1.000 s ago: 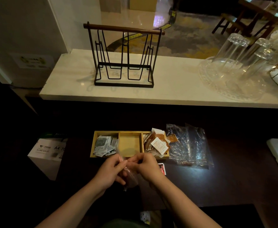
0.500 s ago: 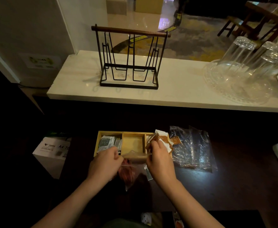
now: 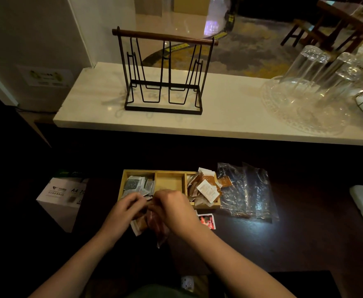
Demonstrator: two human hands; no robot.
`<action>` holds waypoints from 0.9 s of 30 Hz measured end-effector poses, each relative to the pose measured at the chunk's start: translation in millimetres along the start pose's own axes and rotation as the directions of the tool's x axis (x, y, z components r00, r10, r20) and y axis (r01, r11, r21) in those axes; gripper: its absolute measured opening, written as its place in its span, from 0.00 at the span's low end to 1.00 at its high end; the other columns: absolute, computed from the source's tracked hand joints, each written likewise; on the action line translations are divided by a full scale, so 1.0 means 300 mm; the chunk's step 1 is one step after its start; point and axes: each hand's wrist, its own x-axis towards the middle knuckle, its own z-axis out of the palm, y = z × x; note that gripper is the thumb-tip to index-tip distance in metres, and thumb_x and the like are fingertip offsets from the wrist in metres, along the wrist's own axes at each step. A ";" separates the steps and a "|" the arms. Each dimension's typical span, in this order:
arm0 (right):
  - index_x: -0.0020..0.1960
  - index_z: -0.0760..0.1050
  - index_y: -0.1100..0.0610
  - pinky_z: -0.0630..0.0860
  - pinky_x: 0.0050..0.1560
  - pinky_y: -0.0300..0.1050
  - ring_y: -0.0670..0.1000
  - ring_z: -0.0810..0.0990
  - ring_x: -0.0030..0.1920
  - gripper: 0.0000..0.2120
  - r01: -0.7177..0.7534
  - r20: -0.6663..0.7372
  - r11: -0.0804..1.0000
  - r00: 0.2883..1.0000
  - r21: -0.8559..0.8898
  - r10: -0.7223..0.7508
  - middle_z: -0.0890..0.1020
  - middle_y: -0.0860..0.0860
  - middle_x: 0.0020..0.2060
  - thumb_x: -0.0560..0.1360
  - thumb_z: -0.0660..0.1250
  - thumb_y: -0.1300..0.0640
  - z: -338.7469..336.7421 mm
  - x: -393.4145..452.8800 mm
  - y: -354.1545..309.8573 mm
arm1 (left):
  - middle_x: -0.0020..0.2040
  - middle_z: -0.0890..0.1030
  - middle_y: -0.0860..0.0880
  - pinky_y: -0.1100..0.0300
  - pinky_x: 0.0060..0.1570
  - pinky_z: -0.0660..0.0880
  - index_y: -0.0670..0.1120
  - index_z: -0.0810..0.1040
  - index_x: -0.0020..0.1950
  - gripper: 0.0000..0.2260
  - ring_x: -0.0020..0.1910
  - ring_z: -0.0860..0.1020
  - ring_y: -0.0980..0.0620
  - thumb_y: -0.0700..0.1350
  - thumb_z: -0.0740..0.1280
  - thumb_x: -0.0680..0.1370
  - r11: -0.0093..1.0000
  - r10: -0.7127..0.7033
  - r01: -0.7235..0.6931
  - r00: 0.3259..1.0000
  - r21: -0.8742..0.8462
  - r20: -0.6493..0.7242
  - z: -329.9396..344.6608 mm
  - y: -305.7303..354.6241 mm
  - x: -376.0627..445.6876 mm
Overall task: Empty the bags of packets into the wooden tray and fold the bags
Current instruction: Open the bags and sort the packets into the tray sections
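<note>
One three-compartment light wooden tray [image 3: 169,173] sits on the dark table. Two flattened clear plastic bags [image 3: 246,191] lie just beside it, and a third clear bag [image 3: 158,226] hangs between two hands. One red-and-white packet [image 3: 207,221] lies loose. One black wire rack [image 3: 164,74] and two upturned clear drinking glasses [image 3: 311,67] stand on the pale counter (tray packets too jumbled to count).

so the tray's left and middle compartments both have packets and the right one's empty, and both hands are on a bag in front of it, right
Not quite. The head view shows the wooden tray with its middle compartment empty; the packets fill the left and right compartments. The rest stands: the left hand and right hand both hold a clear bag in front of the tray.
</note>
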 end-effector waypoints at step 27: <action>0.51 0.81 0.58 0.75 0.35 0.30 0.38 0.78 0.35 0.07 -0.252 -0.025 0.866 0.956 0.432 0.291 0.80 0.43 0.35 0.74 0.70 0.59 -0.157 0.171 0.197 | 0.32 0.73 0.37 0.65 0.14 0.63 0.43 0.72 0.43 0.13 0.24 0.71 0.45 0.49 0.57 0.82 0.971 0.143 -0.034 0.873 0.235 -0.465 -0.166 0.034 0.127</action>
